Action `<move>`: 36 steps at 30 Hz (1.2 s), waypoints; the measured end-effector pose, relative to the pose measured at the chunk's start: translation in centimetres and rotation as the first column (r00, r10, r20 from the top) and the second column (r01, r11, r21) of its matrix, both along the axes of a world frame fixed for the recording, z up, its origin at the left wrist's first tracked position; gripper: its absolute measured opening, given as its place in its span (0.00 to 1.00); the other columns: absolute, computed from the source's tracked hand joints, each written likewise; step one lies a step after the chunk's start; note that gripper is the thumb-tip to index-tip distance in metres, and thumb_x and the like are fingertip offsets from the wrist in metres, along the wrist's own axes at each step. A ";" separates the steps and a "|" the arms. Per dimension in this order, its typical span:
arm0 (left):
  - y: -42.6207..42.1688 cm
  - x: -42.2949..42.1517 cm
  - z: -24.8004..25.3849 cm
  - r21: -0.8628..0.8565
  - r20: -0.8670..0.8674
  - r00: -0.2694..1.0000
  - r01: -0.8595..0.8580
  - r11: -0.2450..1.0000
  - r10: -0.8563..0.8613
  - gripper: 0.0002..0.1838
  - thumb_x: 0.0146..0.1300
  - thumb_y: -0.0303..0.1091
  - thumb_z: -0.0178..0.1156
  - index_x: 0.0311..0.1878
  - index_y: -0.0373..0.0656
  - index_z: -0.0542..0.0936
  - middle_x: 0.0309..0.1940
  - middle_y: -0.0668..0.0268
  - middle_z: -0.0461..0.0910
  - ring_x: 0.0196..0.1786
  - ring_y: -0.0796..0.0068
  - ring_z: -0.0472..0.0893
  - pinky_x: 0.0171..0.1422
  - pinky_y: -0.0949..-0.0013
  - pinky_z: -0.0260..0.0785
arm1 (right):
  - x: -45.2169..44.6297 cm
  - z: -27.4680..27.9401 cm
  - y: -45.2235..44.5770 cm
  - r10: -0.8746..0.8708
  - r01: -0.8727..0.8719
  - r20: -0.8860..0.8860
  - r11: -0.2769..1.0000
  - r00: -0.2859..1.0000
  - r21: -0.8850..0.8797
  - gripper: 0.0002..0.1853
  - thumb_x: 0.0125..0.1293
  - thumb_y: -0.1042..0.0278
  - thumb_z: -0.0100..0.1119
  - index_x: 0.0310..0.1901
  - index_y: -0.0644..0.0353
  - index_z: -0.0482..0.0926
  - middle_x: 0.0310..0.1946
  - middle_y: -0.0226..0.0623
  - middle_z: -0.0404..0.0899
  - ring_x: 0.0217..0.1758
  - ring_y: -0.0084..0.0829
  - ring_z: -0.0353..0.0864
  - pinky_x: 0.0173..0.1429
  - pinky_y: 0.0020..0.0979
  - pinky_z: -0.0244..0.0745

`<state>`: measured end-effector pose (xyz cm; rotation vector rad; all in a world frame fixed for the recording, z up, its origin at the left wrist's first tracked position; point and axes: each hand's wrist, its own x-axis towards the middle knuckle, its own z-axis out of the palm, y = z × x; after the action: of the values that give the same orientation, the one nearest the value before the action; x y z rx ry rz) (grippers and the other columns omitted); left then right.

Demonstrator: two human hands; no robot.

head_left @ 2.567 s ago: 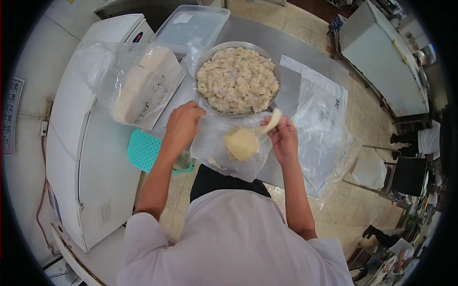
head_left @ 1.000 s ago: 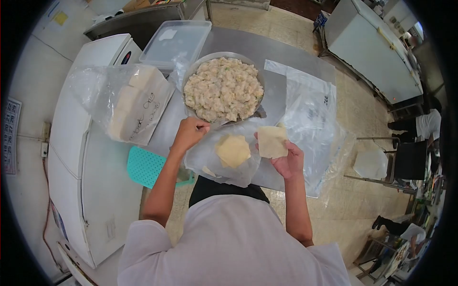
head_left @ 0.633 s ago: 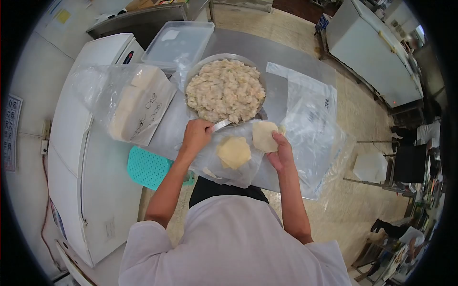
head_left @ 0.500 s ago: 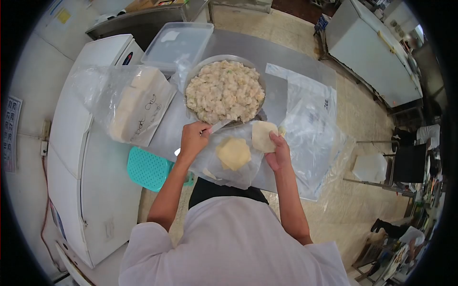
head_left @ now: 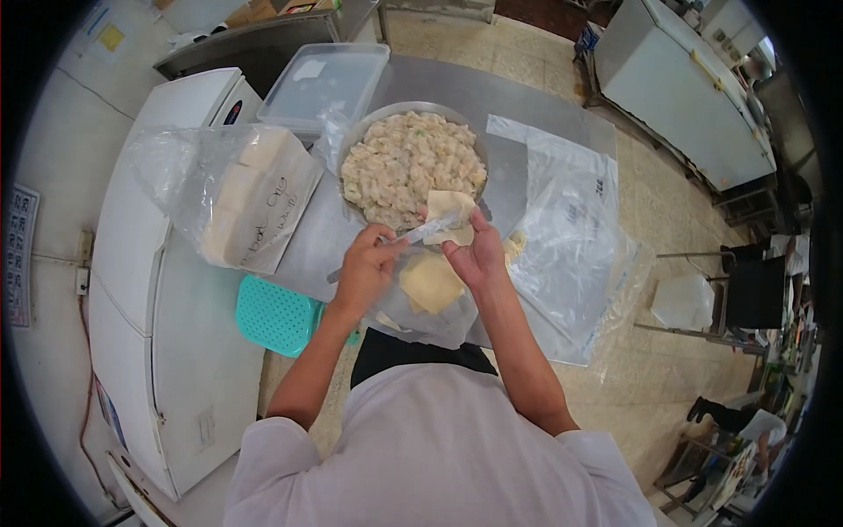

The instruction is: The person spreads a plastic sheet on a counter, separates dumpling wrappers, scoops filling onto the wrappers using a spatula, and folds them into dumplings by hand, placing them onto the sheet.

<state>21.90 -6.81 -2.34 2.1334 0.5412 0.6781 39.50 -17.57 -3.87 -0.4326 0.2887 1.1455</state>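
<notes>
My left hand (head_left: 367,265) is closed round the handle of a flat-bladed spreading knife (head_left: 430,228). The blade lies across a thin square dough wrapper (head_left: 451,205), which my right hand (head_left: 479,255) holds by its edge between thumb and fingers. Both hands are at the near rim of a round metal bowl (head_left: 479,127) heaped with pale, chunky filling (head_left: 408,162). Below them a stack of yellowish wrappers (head_left: 430,283) rests on a plastic sheet (head_left: 439,327). Beside my right wrist lies a small yellowish piece (head_left: 515,246), partly hidden.
A bagged block of pale wrappers with handwriting (head_left: 250,198) lies at the left, near a clear plastic container (head_left: 320,83). Clear plastic bags (head_left: 571,228) cover the steel table's right side. A turquoise stool (head_left: 277,314) and white freezer (head_left: 198,351) stand left. Another person (head_left: 760,426) is far right.
My right hand has brought the wrapper left and up, to the bowl's near edge. The knife blade has moved from the filling onto the wrapper.
</notes>
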 end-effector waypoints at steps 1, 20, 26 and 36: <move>-0.3 -0.1 0.0 0.070 -0.073 0.997 0.032 0.997 -0.027 0.16 0.56 0.15 0.63 0.46 0.41 0.88 0.38 0.63 0.80 0.32 0.76 0.78 0.34 0.73 0.70 | 0.2 -0.7 0.2 0.001 -0.001 0.001 1.000 1.000 0.002 0.26 0.82 0.56 0.29 0.69 0.69 0.61 0.66 0.55 0.69 0.70 0.51 0.69 0.70 0.56 0.69; 3.2 0.1 2.2 0.344 -0.502 0.861 0.112 0.932 0.082 0.22 0.48 0.14 0.57 0.45 0.43 0.88 0.39 0.59 0.83 0.40 0.53 0.83 0.43 0.56 0.74 | 2.1 -3.0 -3.0 -0.177 0.232 0.278 0.956 0.944 -0.180 0.21 0.81 0.63 0.36 0.63 0.71 0.67 0.59 0.51 0.75 0.62 0.45 0.78 0.68 0.42 0.74; 3.6 0.1 1.0 0.230 -0.555 0.832 0.149 0.962 0.004 0.22 0.46 0.14 0.56 0.43 0.43 0.88 0.37 0.58 0.83 0.39 0.52 0.83 0.43 0.57 0.74 | 1.4 -4.3 -3.9 -0.134 0.205 0.292 0.952 0.947 -0.228 0.21 0.78 0.68 0.41 0.64 0.75 0.65 0.61 0.55 0.74 0.65 0.48 0.77 0.69 0.44 0.73; 2.5 1.5 -0.5 0.203 -0.415 0.908 0.149 0.968 -0.053 0.18 0.46 0.14 0.58 0.41 0.38 0.87 0.34 0.54 0.83 0.39 0.53 0.83 0.42 0.59 0.74 | 0.5 -5.1 -4.3 -0.117 0.189 0.254 0.940 0.960 -0.284 0.18 0.77 0.69 0.42 0.60 0.73 0.69 0.56 0.51 0.79 0.58 0.46 0.82 0.63 0.41 0.79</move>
<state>23.36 -4.34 -2.88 2.5239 0.5871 0.2390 40.00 -21.88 -9.01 -0.8004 0.2890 0.8863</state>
